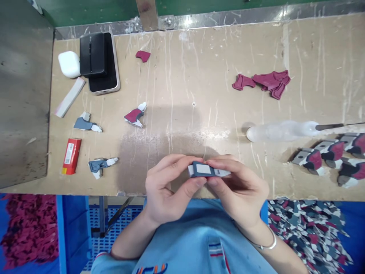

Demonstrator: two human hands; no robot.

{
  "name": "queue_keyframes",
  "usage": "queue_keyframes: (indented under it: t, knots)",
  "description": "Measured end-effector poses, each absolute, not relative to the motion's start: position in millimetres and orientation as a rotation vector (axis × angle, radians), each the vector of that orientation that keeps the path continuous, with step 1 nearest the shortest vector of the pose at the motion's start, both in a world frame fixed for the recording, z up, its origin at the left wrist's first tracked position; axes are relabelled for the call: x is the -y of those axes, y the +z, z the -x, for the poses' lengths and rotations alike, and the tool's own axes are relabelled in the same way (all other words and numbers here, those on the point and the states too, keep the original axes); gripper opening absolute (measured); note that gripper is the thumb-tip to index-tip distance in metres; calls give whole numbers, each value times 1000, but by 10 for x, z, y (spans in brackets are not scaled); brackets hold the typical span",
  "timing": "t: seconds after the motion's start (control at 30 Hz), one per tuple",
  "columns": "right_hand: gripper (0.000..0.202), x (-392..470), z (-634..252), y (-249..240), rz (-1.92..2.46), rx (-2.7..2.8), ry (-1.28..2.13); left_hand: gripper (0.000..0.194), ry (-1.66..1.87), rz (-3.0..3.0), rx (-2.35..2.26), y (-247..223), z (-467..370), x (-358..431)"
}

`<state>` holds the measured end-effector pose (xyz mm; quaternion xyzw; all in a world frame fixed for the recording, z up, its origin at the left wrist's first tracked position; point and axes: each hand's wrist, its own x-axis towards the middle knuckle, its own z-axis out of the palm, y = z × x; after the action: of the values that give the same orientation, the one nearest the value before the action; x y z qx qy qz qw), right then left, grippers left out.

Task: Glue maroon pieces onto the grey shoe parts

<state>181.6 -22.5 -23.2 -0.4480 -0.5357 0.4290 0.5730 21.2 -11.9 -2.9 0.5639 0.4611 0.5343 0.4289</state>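
Observation:
Between both hands, close to the front edge of the table, is a small dark blue-grey and white plastic part (203, 169) with a pale rectangular patch and a trace of maroon below. My left hand (173, 186) pinches its left end between thumb and forefinger. On the other end, my right hand (238, 182) does the same. A maroon, grey and white part (135, 115) lies to the left. Two blue-grey and white parts, one upper (87, 122) and one lower (102, 165), rest further left.
Maroon pieces (270, 82) lie at the back right, one maroon piece (143, 56) at back left. A frosted bottle (282, 131) and several assembled parts (309, 160) are at right. Phone (114, 80), black case (92, 55) and red box (71, 156) sit left. Bins of maroon pieces (31, 232) and mixed parts (309, 232) flank me.

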Motion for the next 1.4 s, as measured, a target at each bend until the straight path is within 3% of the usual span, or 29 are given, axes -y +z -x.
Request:
queue_keyframes:
  t: [0.27, 0.4, 0.57, 0.67, 0.8, 0.83, 0.97, 1.03, 1.4]
  knots:
    - [21, 181, -1925, -153, 1100, 1423, 989, 13, 1129, -991, -1048, 1, -189, 66]
    - [40, 137, -1981, -182, 996, 1623, 884, 10, 1175, -948, -1002, -2, -192, 50]
    - [40, 130, -2058, -233, 888, 1843, 564, 27, 1026, -914, -1015, 29, -142, 40]
    - [42, 149, -2113, -235, 921, 1818, 572, 36, 897, -1030, -988, 54, -76, 72]
    - [44, 174, -2132, -252, 951, 1693, 607, 73, 1025, -1380, -1047, 47, -30, 140]
    - [42, 180, -2125, -257, 946, 1680, 609, 71, 1076, -1501, -1071, 38, -33, 148]
    - [35, 197, -2076, -257, 937, 1639, 626, 25, 1224, -1806, -1044, -14, -91, 130]
    - [34, 189, -2059, -249, 935, 1628, 633, 16, 1282, -1843, -1036, -38, -124, 113]
    - [19, 122, -2068, -221, 841, 1677, 660, 26, 1258, -1798, -950, -75, -124, 103]
